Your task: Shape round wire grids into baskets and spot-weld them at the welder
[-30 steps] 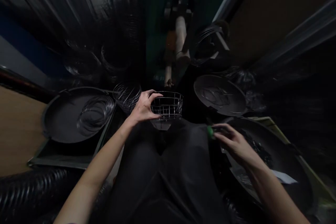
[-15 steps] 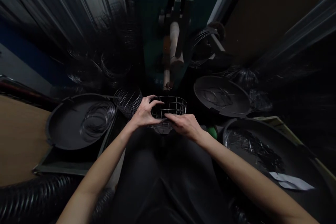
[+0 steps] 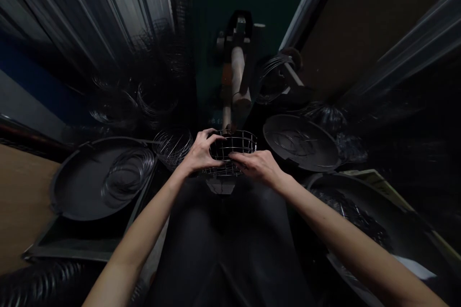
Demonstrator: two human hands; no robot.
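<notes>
A round wire basket [image 3: 248, 141] of thin shiny metal sits in front of me, below the welding machine's lower electrode [image 3: 226, 116]. My left hand [image 3: 204, 149] grips its left side, with thumb and fingers curved around the wires. On the near right side, my right hand [image 3: 257, 165] has its fingertips pressed together at the wires; whether a separate piece of wire is pinched there is too small to see. The basket's lower part is partly covered by my hands.
A dark pan [image 3: 77, 184] on the left holds a wire coil [image 3: 133, 168]. Wire rings [image 3: 175, 146] lie beside it. Two pans stand at right: a farther one [image 3: 273, 132] with wire rings, and a nearer one [image 3: 324, 180] with short dark pieces.
The camera view has tilted up a little, so surroundings sit lower. Both hands stay on the wire basket, and its rim now overlaps the electrode tip in view.
</notes>
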